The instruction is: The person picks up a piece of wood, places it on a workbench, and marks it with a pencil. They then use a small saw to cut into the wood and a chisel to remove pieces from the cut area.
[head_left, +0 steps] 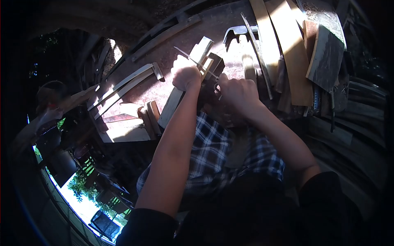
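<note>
My left hand (pixel 185 74) is closed in a fist on a small pale wooden piece (pixel 208 64), directly over a long wooden bar (pixel 170 107) on the workbench. A thin, straight, file-like tool (pixel 192 60) crosses the wood at a slant, its far tip sticking out beyond my left hand. My right hand (pixel 239 92) is closed around the near end of that tool, its grip hidden by the fingers. Between both hands, a dark wooden block (pixel 217 61) lies against the pale piece.
A hammer (pixel 241 30) lies beyond my right hand, beside a thin strip (pixel 257 55) and several long boards (pixel 293 61). A wooden frame-like piece (pixel 125 86) and offcuts (pixel 141 117) are on the left. A blurred person (pixel 53 98) is at the far left.
</note>
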`<state>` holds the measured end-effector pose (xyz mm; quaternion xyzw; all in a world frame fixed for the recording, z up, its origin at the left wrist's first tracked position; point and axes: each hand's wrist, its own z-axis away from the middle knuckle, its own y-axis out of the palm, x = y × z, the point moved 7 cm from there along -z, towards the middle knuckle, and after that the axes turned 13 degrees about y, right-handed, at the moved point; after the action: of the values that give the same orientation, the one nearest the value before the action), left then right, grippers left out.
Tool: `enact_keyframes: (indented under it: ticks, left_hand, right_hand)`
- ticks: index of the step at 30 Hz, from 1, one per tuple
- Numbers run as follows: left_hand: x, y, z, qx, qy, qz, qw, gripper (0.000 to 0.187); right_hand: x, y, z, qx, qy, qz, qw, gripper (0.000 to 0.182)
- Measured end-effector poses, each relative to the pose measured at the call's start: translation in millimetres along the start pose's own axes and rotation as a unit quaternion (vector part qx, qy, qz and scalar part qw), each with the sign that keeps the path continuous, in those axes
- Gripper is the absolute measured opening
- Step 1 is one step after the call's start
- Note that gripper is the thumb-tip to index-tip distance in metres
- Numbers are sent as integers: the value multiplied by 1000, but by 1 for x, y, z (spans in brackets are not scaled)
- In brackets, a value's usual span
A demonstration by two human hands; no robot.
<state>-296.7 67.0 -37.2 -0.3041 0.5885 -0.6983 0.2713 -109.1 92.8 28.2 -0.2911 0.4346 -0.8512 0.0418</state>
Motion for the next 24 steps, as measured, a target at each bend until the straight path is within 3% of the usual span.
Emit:
enact_keyframes:
  ticks: [4,6,11,18,20,24]
  left_hand:
    - [-4,-10,1,28,-4,14,999,26]
    - [-8,-9,4,63,-5,28,998,24]
    - [-1,1,0,40,-1,-24,999,31]
    - [4,9,-5,12,-1,-4,1000,28]
    - [1,12,-7,-13,22,-12,1000,29]
    - [4,7,-2,36,5,-20,999,30]
  right_hand:
    - [10,16,-39,-14,11,-1,1000,15]
    - [1,13,-25,-9,14,-3,1000,16]
    - [-23,-4,20,56,33,-7,998,16]
    - [7,20,-38,-29,28,17,999,19]
    - [2,8,-16,-3,4,3,1000,18]
    - [-14,1,16,53,40,-1,998,16]
